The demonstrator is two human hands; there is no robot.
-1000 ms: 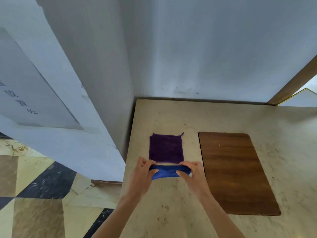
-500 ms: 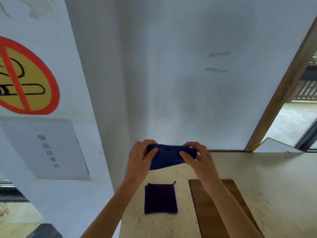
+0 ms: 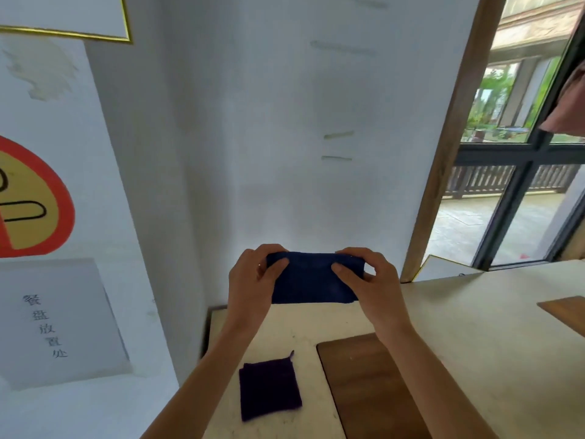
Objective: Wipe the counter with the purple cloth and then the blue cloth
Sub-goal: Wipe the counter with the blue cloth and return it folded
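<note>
I hold the blue cloth up in the air in front of the white wall, stretched between both hands. My left hand pinches its left top corner and my right hand pinches its right top corner. The cloth hangs well above the beige counter. The purple cloth lies folded flat on the counter below, near the counter's left edge, with a small loop at its far right corner. Neither hand touches it.
A dark wooden board lies on the counter right of the purple cloth, partly under my right forearm. A second wooden board sits at the far right. A white wall with signs rises at the left; a window is at the right.
Both hands lifted the blue cloth off the counter from just in front of the purple cloth and raised it up. The cloth now hangs more unfolded. The camera tilted upward.
</note>
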